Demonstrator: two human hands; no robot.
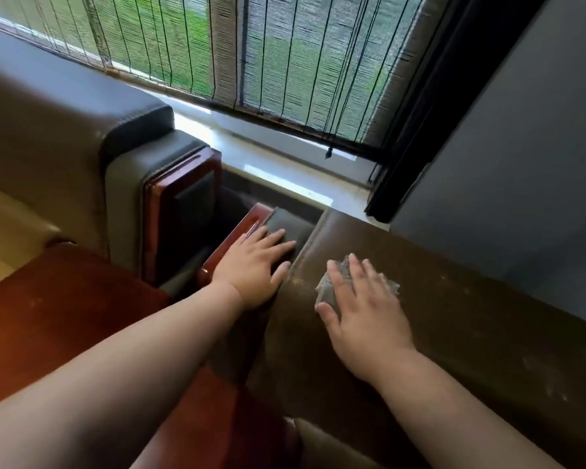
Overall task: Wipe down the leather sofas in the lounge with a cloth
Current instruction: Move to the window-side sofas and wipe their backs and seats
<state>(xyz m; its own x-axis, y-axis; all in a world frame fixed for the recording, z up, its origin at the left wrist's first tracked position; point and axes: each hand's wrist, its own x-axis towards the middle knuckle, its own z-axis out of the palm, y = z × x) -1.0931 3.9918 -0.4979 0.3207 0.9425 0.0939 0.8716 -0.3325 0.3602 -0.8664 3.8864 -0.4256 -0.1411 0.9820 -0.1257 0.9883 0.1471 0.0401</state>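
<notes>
A woven bamboo blind (285, 59) with dark vertical cords fills the frame from 11 to 1 o'clock, green showing through its weave. Below it, a pale window sill (285, 157) runs from the centre toward 2 o'clock, with a small cord toggle (329, 152) hanging just above it. A grey wall (521, 147) stands at 3 o'clock, edged by a black window frame (430, 106)
</notes>
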